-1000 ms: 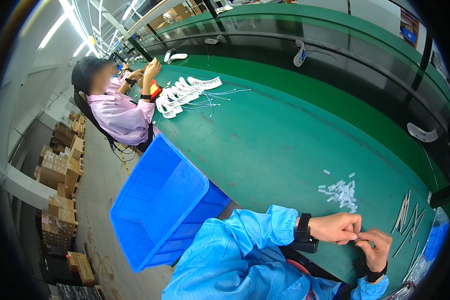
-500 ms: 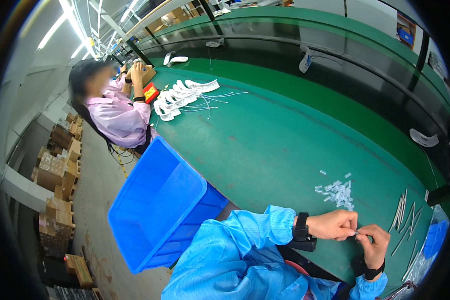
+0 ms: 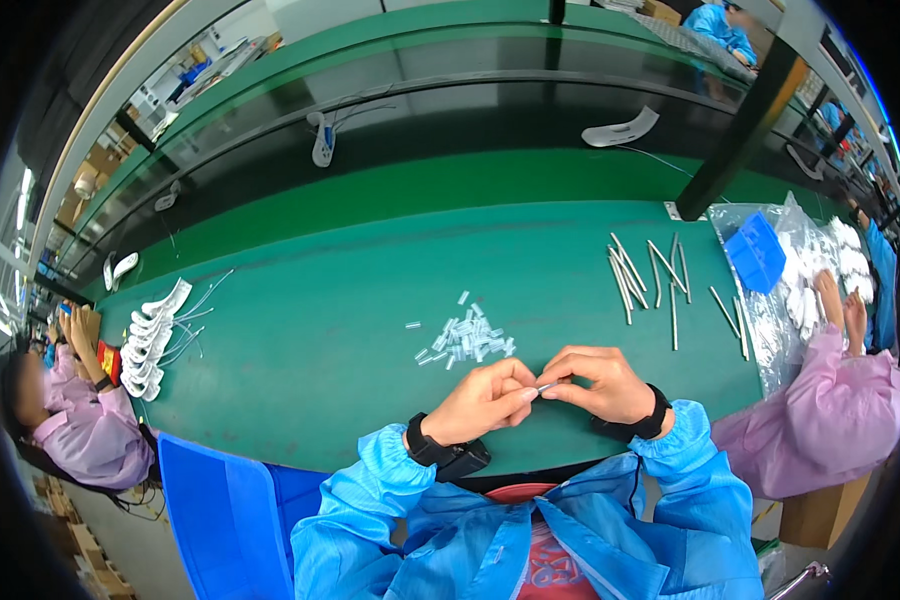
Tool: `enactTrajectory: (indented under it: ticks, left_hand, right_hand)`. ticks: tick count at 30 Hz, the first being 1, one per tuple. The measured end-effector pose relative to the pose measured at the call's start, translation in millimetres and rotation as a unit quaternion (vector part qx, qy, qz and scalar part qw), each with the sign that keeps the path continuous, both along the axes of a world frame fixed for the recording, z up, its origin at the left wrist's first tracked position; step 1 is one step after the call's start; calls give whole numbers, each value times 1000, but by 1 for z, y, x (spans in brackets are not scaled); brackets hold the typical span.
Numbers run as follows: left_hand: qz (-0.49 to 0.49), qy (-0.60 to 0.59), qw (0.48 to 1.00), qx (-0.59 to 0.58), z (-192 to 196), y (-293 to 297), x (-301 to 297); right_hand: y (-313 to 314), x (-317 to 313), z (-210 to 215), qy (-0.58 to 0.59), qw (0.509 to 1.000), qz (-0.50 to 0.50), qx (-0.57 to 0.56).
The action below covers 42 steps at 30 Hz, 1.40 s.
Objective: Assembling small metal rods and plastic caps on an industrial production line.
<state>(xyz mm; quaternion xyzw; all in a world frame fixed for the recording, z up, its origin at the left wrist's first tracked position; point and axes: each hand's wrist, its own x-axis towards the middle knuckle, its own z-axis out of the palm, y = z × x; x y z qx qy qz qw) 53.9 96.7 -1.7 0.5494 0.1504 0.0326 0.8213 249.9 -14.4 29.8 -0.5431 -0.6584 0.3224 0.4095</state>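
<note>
My left hand and my right hand meet above the near edge of the green table. Each pinches with thumb and forefinger at a small, thin silvery piece; the fingertips cover most of it, so its full length is hidden. Just beyond the left hand lies a loose pile of short clear plastic tubes. Farther to the right, thin silvery rods are scattered on the table, several of them side by side.
A blue bin stands at the table's near left edge. White curved parts with wires lie at far left, near a person in pink. At right are a clear plastic bag, a blue tray and another person's hands. A dark post rises behind.
The view has swung to the right, bringing the rods, the bag and the right-hand co-worker into fuller sight. My hands stay together, pinching the small silvery piece.
</note>
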Motion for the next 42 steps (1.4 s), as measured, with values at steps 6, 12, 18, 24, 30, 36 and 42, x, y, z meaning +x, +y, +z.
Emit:
enactTrajectory:
  ticks: [6,12,18,24,30,36,42]
  left_hand:
    - [61,9,994,86,1,-7,-7]
    - [132,-1,983,128,-4,-8,4]
    - [92,9,987,134,-6,-7,2]
    - [83,27,987,135,-6,-6,3]
    - [82,24,989,119,-8,-5,-2]
    - [49,15,990,130,-9,-6,1]
    - [53,22,991,118,-11,-7,-2]
  right_hand:
    - [-29,16,0,23,998,-58,21]
    - [-110,103,-10,123,912,-390,41]
    - [-152,168,-23,-261,771,-575,82]
    - [-106,111,-22,-231,870,-433,-58]
    - [-87,109,-28,-304,869,-374,-115]
    - [-93,109,-28,-331,862,-364,-124]
    - [-97,88,6,-257,870,-401,-124]
